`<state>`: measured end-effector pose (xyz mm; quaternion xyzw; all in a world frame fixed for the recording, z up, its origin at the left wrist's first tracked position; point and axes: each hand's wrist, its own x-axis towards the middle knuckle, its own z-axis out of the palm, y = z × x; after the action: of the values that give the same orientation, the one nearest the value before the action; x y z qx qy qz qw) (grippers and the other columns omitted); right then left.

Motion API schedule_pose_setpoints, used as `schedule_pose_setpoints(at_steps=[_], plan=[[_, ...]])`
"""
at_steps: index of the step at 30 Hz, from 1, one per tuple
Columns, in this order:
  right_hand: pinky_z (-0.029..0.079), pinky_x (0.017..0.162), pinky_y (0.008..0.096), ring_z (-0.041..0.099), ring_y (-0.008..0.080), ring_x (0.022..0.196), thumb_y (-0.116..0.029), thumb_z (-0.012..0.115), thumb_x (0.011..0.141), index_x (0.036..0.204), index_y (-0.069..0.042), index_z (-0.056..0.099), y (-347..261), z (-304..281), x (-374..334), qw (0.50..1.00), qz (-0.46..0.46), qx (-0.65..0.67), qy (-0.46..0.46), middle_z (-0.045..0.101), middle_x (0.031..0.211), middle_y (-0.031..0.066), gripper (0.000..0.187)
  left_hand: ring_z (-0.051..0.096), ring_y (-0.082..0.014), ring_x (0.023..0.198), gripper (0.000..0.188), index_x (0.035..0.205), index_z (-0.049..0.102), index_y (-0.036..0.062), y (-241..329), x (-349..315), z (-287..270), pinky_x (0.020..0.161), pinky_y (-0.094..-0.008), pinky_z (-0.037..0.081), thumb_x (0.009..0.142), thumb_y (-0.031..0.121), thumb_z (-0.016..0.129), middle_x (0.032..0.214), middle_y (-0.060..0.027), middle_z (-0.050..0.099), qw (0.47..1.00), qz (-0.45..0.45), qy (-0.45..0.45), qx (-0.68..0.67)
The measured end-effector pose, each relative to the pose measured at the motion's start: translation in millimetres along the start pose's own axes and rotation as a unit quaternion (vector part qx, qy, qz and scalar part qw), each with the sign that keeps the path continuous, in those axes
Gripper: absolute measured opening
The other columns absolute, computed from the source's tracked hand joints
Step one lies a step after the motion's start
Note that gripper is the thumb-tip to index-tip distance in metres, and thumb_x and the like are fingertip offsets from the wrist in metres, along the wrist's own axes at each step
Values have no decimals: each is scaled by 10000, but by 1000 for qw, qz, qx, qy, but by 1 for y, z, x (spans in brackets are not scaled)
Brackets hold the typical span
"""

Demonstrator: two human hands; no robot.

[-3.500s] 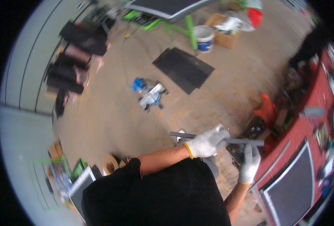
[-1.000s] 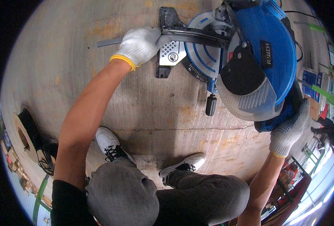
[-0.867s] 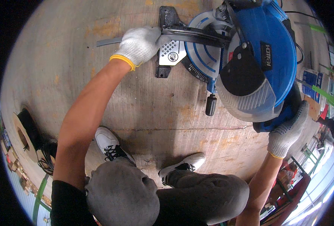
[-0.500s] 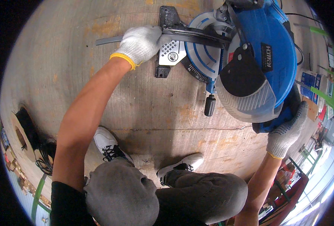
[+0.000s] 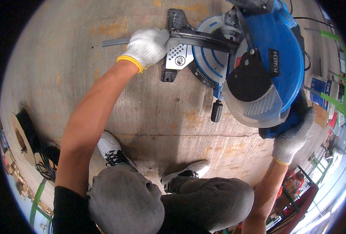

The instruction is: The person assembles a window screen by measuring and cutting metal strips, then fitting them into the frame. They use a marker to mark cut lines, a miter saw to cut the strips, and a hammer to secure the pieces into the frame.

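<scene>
My left hand (image 5: 147, 47), in a white knit glove with a yellow cuff, is closed around a narrow grey bar (image 5: 116, 42) beside the left end of the saw's dark fence (image 5: 200, 38). The bar's free end sticks out to the left. My right hand (image 5: 295, 136), gloved alike, grips the handle (image 5: 276, 130) of a blue miter saw (image 5: 288, 74). Its clear ribbed blade guard (image 5: 254, 107) hangs over the right side of the round turntable (image 5: 212, 64). Where the bar meets the blade is hidden by the saw head.
The saw stands on a worn wooden-looking floor (image 5: 149, 105). A black locking knob (image 5: 217, 111) juts from its front. My white shoes (image 5: 110, 146) are close by. At left lies a spool (image 5: 21, 132) with black cord. Green-framed racks (image 5: 336, 103) with boxes line the right.
The saw head and my right hand have shifted slightly left relative to the base, seemingly a little lower. My left hand keeps its hold on the bar.
</scene>
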<state>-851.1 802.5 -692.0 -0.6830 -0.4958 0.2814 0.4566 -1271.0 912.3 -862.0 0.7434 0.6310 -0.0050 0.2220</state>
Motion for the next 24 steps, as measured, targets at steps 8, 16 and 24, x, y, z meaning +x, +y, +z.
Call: schedule_pose_setpoints(at_steps=[8, 16, 24], plan=[[441, 1323, 472, 639, 325, 1490, -489, 392, 1278, 1681, 22, 572, -34, 5, 21, 991, 57, 86, -90, 662, 1654, 197, 675, 788, -477, 1090, 617, 1126, 827, 36, -1, 0, 7, 1000, -591, 597, 1156, 598, 574, 1111, -256, 828, 1000, 0, 11, 10], [394, 1383, 501, 629, 318, 1524, -599, 405, 1254, 1682, -22, 591, -42, -3, 31, 997, 69, 14, -28, 682, 1639, 198, 742, 789, -479, 1049, 599, 1074, 834, 41, 0, -4, 2, 957, -601, 604, 1150, 581, 587, 1078, -254, 824, 999, 8, 27, -15], [359, 1407, 503, 596, 335, 1564, -567, 402, 1263, 1701, -33, 571, -14, -2, 11, 997, 60, 45, -6, 649, 1687, 171, 711, 780, -454, 1131, 578, 1101, 841, 52, 2, -2, 3, 1020, -576, 586, 1140, 576, 600, 1137, -241, 826, 1000, -9, 19, -21]])
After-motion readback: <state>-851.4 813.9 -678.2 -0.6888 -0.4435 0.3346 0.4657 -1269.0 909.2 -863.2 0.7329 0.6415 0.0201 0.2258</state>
